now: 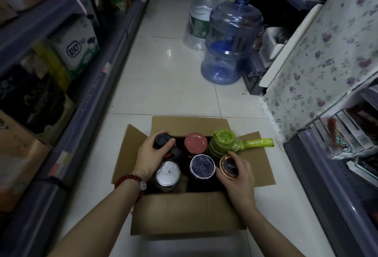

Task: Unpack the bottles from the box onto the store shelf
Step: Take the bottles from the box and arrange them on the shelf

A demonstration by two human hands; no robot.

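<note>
The left hand (pixel 152 153) curls its fingers over the cap of a black-capped bottle (pixel 162 141) in the far-left corner of the cardboard box (pixel 184 213); a red bead bracelet (pixel 131 181) circles that wrist. The right hand (pixel 238 175) grips the rim of a copper-lidded bottle (pixel 229 166) at the near-right corner, fingers wrapped round its lid.

The box sits open on the white tiled floor (pixel 173 84), all 4 flaps folded out, and holds 6 bottles standing upright in 2 rows of 3, long axes vertical, caps toward the camera. Besides the 2 being held: a pink-lidded jar (pixel 195 142) in the far middle, a green-lidded bottle (pixel 224 140) at far right with a green strap (pixel 258 143) lying over the right flap, a silver-lidded bottle (pixel 167 174) at near left, and a dark foil-topped bottle (pixel 202 166) in the near middle.

The printing on the copper lid and the strap is too small to read.

Left shelving (pixel 98 84) carries cartons; 1 white-and-green carton (pixel 78 48) bears blurred lettering. A blue water jug (pixel 231 41) stands farther up the aisle.
</note>
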